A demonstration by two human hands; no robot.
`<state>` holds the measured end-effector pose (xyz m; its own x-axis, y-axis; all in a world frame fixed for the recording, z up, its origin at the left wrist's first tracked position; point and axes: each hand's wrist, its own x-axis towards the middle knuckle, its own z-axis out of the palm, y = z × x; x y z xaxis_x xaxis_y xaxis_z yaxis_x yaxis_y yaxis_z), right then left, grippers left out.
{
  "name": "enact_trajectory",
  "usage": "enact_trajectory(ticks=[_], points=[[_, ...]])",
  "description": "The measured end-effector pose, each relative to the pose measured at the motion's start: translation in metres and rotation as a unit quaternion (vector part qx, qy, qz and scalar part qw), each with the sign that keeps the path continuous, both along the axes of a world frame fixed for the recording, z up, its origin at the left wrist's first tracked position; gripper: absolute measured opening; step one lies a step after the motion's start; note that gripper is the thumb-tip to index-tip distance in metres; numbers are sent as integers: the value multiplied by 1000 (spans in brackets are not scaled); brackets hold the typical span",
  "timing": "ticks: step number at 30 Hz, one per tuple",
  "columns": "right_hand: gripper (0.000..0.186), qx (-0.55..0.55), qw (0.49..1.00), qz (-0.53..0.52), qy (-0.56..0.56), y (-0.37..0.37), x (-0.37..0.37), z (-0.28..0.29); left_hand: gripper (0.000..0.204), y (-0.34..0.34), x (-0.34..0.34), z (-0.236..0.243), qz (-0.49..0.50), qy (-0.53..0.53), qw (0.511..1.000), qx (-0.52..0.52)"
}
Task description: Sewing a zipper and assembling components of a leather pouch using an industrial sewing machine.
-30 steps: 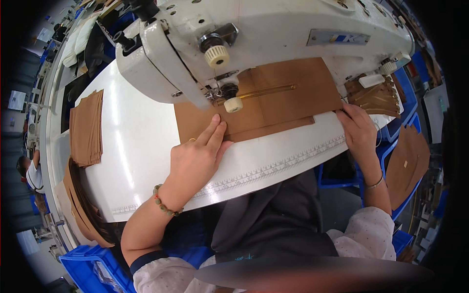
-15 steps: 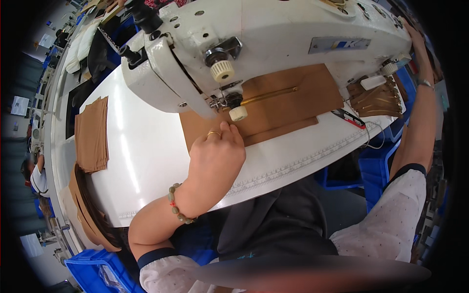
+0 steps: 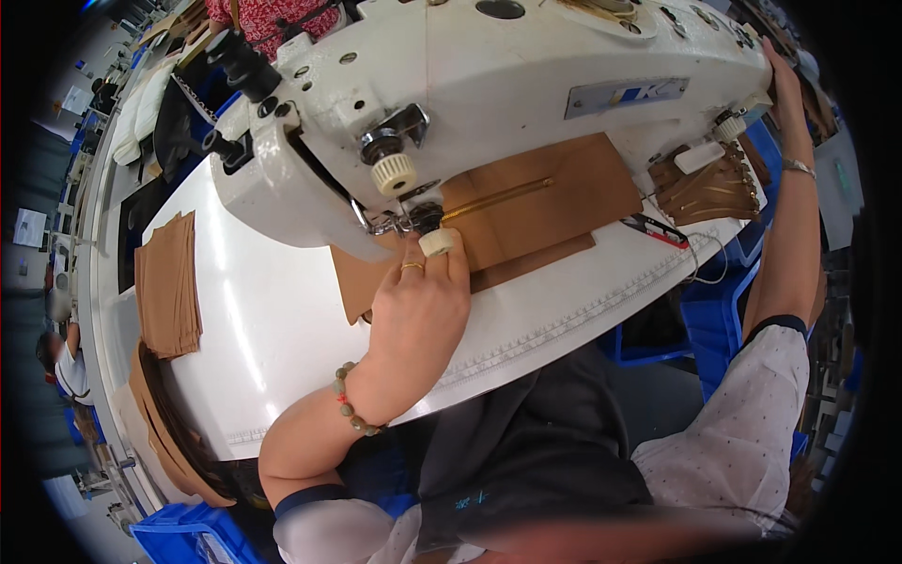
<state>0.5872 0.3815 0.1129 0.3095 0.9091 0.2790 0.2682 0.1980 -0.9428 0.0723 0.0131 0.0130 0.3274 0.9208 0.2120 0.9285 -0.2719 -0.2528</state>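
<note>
My left hand (image 3: pixel 423 301) lies on a brown leather-like panel (image 3: pixel 554 202) beneath the head of a white sewing machine (image 3: pixel 470 85). Its fingers stretch toward the presser foot (image 3: pixel 387 224), with their tips partly behind a cream knob (image 3: pixel 436 242). Along the panel runs a gold-toothed zipper (image 3: pixel 498 199). At the machine's far right end, my right hand (image 3: pixel 784 80) rests against the housing; its fingers are mostly hidden, so their grip does not show.
Brown cut pieces (image 3: pixel 169 287) lie stacked at the left. Several zippered strips (image 3: pixel 705 193) sit at the right, near red-handled snips (image 3: pixel 662 232). Blue bins (image 3: pixel 719 310) stand below the table edge. A person in red patterned clothing (image 3: pixel 272 21) is beyond the machine.
My left hand's fingers have straightened and moved forward to the presser foot. My right hand stays at the machine's right end. The whole view has shifted slightly.
</note>
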Motion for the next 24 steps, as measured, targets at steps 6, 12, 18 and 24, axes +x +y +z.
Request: enact_trajectory(ticks=[6, 12, 18, 24], points=[[61, 180, 966, 11, 184, -18, 2, -94, 51, 11, -4, -18, -3, 16, 998, 53], [60, 121, 859, -167, -469, -45, 2, 15, 45, 21, -11, -27, -2, 22, 998, 63], [16, 412, 780, 279, -379, -242, -180, -18, 41, 13, -7, -2, -3, -68, 997, 42], [29, 406, 661, 534, -336, -279, -334, -102, 44, -4, 1, 18, -28, -135, 984, 113]])
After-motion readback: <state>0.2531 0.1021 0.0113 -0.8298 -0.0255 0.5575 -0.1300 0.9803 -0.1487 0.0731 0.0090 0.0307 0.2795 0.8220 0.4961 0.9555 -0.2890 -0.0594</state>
